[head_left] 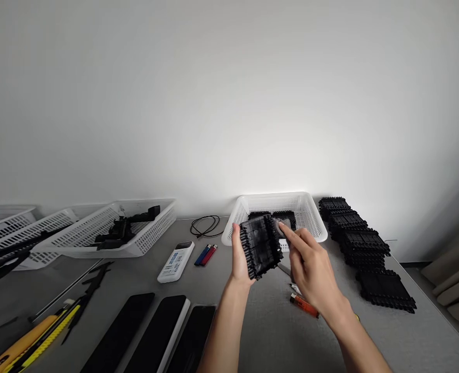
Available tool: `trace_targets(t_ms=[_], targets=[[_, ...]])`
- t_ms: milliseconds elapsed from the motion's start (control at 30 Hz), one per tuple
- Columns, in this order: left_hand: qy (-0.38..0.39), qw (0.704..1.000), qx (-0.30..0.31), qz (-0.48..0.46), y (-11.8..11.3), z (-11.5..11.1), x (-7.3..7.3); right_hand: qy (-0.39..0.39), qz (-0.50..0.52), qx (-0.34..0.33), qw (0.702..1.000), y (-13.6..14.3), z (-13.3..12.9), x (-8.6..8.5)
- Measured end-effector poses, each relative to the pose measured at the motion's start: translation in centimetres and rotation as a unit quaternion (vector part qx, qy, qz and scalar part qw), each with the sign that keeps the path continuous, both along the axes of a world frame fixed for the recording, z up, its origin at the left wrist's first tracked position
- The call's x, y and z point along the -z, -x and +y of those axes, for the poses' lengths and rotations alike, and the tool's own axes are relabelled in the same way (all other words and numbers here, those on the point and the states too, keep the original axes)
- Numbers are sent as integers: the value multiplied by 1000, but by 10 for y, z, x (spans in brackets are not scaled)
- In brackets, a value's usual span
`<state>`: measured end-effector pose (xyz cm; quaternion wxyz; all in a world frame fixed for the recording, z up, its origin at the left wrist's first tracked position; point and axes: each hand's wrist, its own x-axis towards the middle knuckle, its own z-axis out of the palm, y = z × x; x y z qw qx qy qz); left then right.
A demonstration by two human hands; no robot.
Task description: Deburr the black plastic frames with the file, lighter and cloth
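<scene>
My left hand point(240, 259) is closed around one side of a black plastic panel point(261, 246) with toothed edges. It holds the panel tilted up over the table, in front of a white basket point(315, 220). To the right of the panel, my right hand point(313, 264) has its index finger stretched against a small greyish piece point(280, 226) at the panel's upper right edge. Its other fingers are curled, and what they hold, if anything, is hidden. Similar black panels lie inside the basket. An orange lighter point(305, 305) rests below my right hand.
Overlapping black panels point(363, 242) run along the table's right side. A power bank point(176, 261), blue and red lighters point(206, 255) and a looped cable point(205, 226) lie left of the basket. Further left are phones point(155, 331), a caliper point(89, 292), a yellow-black cutter point(45, 336) and another basket point(144, 243).
</scene>
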<state>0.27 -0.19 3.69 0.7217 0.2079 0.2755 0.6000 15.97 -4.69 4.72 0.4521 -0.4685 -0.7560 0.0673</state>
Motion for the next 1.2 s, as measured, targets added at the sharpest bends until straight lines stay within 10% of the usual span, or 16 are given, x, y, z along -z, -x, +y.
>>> trace_targets(t_ms=[300,733,1000,1200], targets=[[30,995,84,-43,-25,-12,-4,19,-246,83,965,24,7,9],[47,996,-75,-13,5,1,-12,91,-290,-40,952,26,-11,3],[37,999,-15,-36,0,-1,-8,123,-222,-25,967,20,-17,-3],[26,996,60,-62,-18,-8,-6,63,25,-30,997,-3,-16,-8]])
